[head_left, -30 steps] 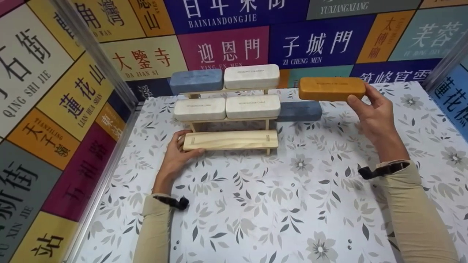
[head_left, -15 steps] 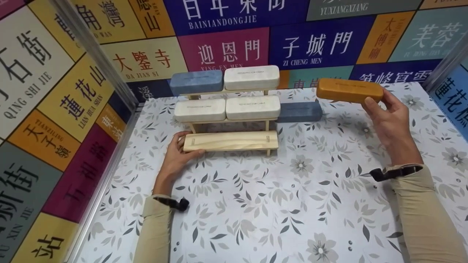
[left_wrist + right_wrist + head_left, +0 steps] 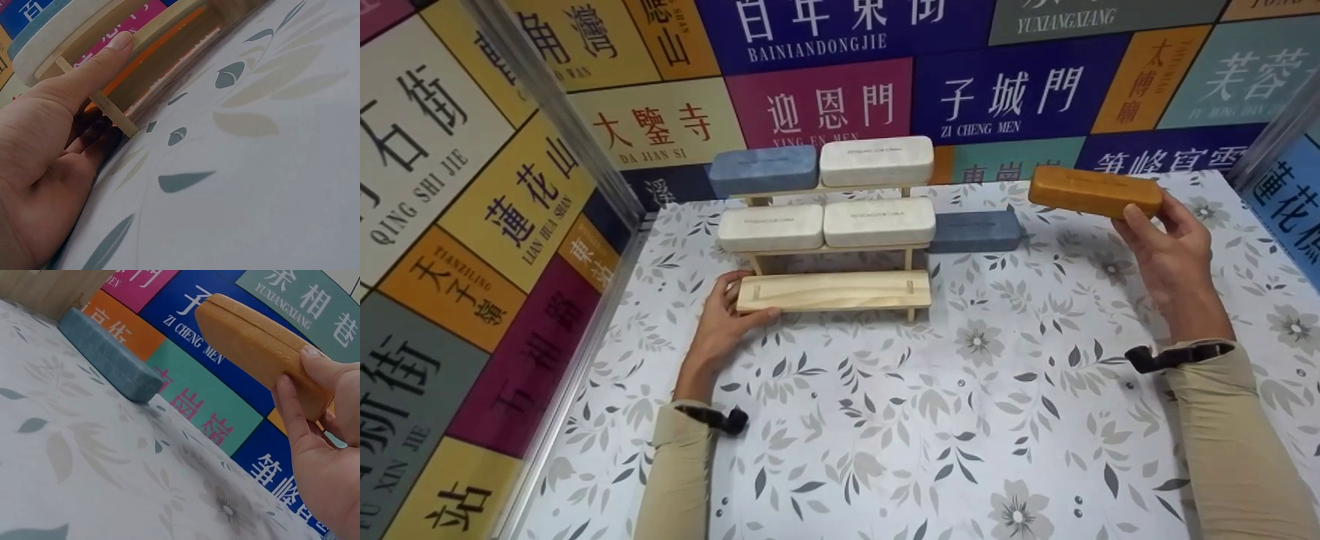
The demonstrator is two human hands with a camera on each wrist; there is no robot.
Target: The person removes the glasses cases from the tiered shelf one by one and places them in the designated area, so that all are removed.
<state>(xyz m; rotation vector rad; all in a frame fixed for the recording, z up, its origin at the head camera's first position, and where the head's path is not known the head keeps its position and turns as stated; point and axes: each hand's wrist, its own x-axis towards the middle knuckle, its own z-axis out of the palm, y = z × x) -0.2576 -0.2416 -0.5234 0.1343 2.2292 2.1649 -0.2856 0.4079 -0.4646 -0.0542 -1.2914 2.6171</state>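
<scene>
In the head view my right hand (image 3: 1174,262) pinches one end of a mustard-yellow glasses case (image 3: 1095,191), raised above the table. The right wrist view shows thumb and fingers on opposite sides of that case (image 3: 259,349), whose lid seam is closed. My left hand (image 3: 720,315) grips the left end of a three-tier wooden display stand (image 3: 840,291) at its bare lowest shelf. Its thumb (image 3: 112,53) lies along the shelf edge, the other fingers partly hidden behind the leg. The middle tier bears two white glasses cases (image 3: 879,223); the top tier has one blue case (image 3: 763,169) and one white case (image 3: 877,160).
Another blue glasses case (image 3: 976,230) lies on the table right of the stand, partly hidden behind a white case. A floral cloth (image 3: 885,420) covers the table. Panels with large Chinese lettering (image 3: 1005,90) rise behind and at both sides.
My right hand has carried the mustard-yellow glasses case to the right and slightly down, its right end tipping lower. My left hand stays on the stand.
</scene>
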